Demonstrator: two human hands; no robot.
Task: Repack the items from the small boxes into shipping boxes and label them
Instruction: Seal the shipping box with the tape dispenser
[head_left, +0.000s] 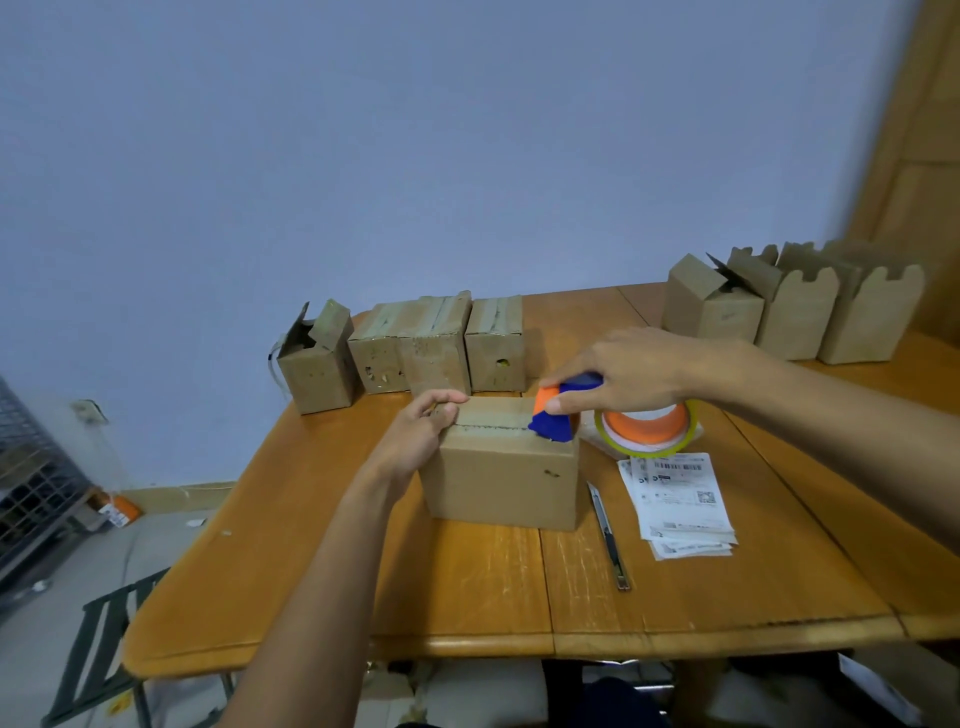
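Centre frame: left hand (415, 434) grips the box (498, 478) top; right hand (636, 371) grips the dispenser (555, 430). Advisable: steady the box, tear tape (493, 417) cleanly.

You can pass freely over the bare near strip of the table (467, 587) and left of the centre box (501, 483), while the knife (609, 538), label stack (678, 499) and tape dispenser (647, 423) crowd its right, and the left row of boxes (410, 348) and right row of boxes (795, 317) wall the far edge.
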